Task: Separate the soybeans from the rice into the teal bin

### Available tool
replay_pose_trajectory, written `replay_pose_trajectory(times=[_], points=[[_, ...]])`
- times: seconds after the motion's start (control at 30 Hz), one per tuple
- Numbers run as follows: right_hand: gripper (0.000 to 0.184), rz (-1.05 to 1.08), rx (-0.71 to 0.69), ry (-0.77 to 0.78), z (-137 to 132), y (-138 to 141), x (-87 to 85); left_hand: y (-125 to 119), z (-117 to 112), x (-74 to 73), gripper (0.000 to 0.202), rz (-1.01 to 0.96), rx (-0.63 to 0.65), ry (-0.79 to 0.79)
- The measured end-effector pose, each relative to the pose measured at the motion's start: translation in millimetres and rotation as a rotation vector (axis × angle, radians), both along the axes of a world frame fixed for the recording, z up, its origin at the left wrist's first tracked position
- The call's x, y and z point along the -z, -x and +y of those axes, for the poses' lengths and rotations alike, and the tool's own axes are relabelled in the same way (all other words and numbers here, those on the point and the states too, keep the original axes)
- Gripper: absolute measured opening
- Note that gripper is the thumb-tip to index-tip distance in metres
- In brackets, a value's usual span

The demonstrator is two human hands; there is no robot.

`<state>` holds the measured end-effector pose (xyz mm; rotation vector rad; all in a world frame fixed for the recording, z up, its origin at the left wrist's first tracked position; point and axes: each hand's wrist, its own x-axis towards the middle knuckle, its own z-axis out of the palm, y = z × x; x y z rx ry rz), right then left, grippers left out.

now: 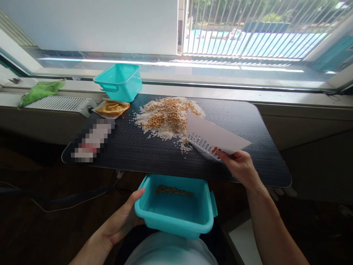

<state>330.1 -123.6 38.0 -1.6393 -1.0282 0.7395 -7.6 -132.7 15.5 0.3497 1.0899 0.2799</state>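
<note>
A pile of white rice mixed with yellow beans lies on the black table. My right hand is closed on a white card with a comb-cut edge, whose teeth rest on the table beside the pile's near right edge. My left hand grips the left wall of a teal tub, held just below the table's front edge. A row of yellow beans lies inside the tub.
A second teal tub stands tilted at the table's back left, next to a yellow cloth. A blurred flat item lies at the left. A green cloth rests on the radiator. A window runs behind the table.
</note>
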Motion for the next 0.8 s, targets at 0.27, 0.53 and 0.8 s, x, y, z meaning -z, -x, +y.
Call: replay_pose_trajectory(times=[0.27,0.53,0.8], points=[[0.030,0.018,-0.056,-0.005,-9.5,1.0,-8.6,-0.4,0.7,-1.2,0.068,0.014,-0.003,0.005],[0.028,0.010,-0.072,0.035,-19.5,0.5,-5.5,-0.2,0.1,-1.0,0.069,0.013,0.000,0.002],[0.028,-0.046,-0.095,0.052,-26.5,-0.1,-6.2,0.4,1.1,1.5,0.067,-0.005,0.004,0.014]])
